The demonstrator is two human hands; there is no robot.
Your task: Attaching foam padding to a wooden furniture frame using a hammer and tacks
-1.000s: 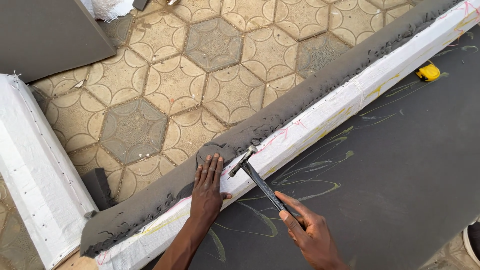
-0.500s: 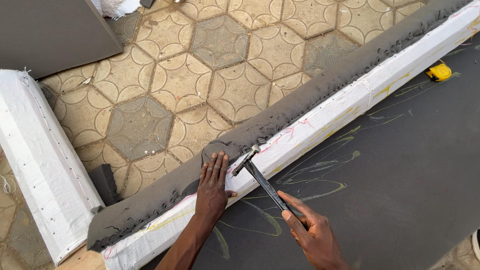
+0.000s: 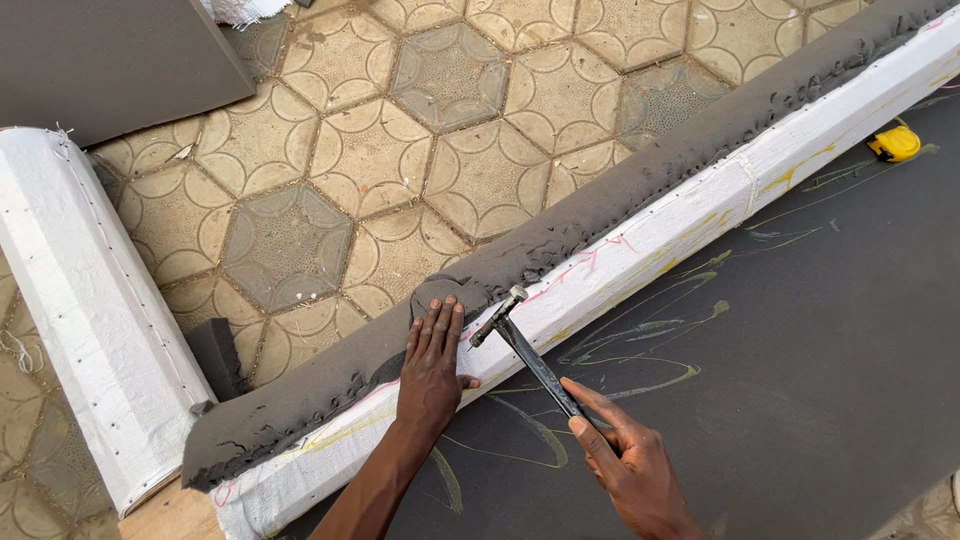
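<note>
My left hand [image 3: 433, 362] lies flat, fingers together, pressing a grey foam strip [image 3: 640, 175] against a long white fabric-wrapped edge [image 3: 700, 215]. My right hand [image 3: 625, 462] grips the dark handle of a small hammer [image 3: 525, 345]. The hammer's metal head [image 3: 497, 315] rests at the white edge, just right of my left fingertips. Both hands reach over a large dark grey foam sheet [image 3: 780, 380] marked with yellow chalk lines.
A second white wrapped piece [image 3: 85, 320] lies at the left on hexagonal paving tiles [image 3: 400, 170]. A yellow tape measure [image 3: 893, 144] sits on the grey sheet at the far right. A dark grey panel [image 3: 110, 55] fills the top left corner. A small foam offcut [image 3: 215, 352] lies on the tiles.
The hammer head has come down a little closer to the white edge beside my left fingers. My left hand stays pressed on the foam strip. The view has shifted slightly.
</note>
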